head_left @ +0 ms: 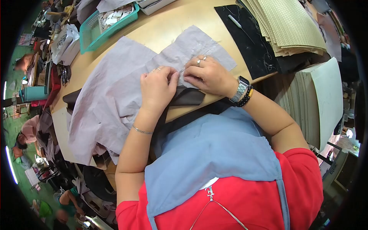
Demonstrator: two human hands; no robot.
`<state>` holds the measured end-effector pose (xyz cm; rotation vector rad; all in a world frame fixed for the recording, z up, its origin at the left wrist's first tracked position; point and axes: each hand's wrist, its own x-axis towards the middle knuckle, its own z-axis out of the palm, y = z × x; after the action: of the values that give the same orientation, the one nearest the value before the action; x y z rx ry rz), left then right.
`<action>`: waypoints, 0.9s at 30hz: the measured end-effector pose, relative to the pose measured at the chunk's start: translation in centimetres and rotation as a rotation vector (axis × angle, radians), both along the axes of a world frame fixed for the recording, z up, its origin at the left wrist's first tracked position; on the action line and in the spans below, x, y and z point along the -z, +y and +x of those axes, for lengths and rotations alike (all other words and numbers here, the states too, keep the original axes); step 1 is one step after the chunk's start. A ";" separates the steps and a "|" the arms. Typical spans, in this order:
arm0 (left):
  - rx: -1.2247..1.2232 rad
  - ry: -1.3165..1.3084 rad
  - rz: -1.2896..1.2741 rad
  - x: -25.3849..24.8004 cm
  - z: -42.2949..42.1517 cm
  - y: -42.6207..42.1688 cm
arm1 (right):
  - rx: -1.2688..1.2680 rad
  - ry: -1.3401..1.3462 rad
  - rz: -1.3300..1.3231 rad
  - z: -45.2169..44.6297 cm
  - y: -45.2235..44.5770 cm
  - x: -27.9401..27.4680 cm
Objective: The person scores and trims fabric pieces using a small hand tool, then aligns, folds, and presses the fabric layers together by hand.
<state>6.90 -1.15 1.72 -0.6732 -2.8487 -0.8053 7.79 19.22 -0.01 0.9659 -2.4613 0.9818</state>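
Note:
A pale lilac cloth (111,76) lies creased over the table and hangs past its front edge on the left. My left hand (159,86) pinches at the cloth's lower edge, thumb and fingers together. Close to its right, my right hand (209,74) has its fingers curled and pressed together on the same cloth. What lies between the fingertips of either hand is too small to make out. Beneath both hands, a dark fabric piece (188,97) sticks out at the table's front edge.
A teal basket (86,36) with small pale pieces stands at the back left. A white-handled awl (234,21) rests on black cloth (253,50). Stacked textured sheets (287,27) lie at the back right, with a tall sheet stack (303,99) below. People are at the far left.

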 end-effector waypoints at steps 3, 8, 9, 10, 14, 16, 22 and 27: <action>-0.029 -0.070 0.008 0.0 -0.1 0.0 | 0.008 0.035 0.012 0.2 0.0 0.2; -0.059 -0.068 -0.028 -0.6 0.1 0.5 | -0.006 0.064 0.046 0.0 -0.1 0.1; -0.059 -0.058 -0.039 -0.6 0.1 0.6 | -0.007 0.073 0.052 0.0 -0.1 0.1; -0.059 -0.047 -0.052 -0.6 0.1 0.6 | -0.002 0.069 0.056 0.1 -0.2 0.0; -0.059 -0.118 -0.070 -0.9 -0.3 0.5 | 0.004 0.063 0.077 0.2 -0.1 0.0; -0.057 -0.126 -0.070 -0.8 -0.4 0.3 | 0.005 0.075 0.087 0.2 -0.1 0.2; 0.025 -0.018 -0.001 -0.6 0.1 -0.5 | 0.011 0.108 0.091 -0.1 -0.2 0.5; 0.054 0.182 -0.045 -0.2 0.8 -1.1 | 0.007 0.112 0.111 0.0 -0.3 0.4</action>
<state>7.70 -2.24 1.97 -0.7893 -2.7025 -0.6523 7.76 18.94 -0.44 1.0178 -2.4451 0.7742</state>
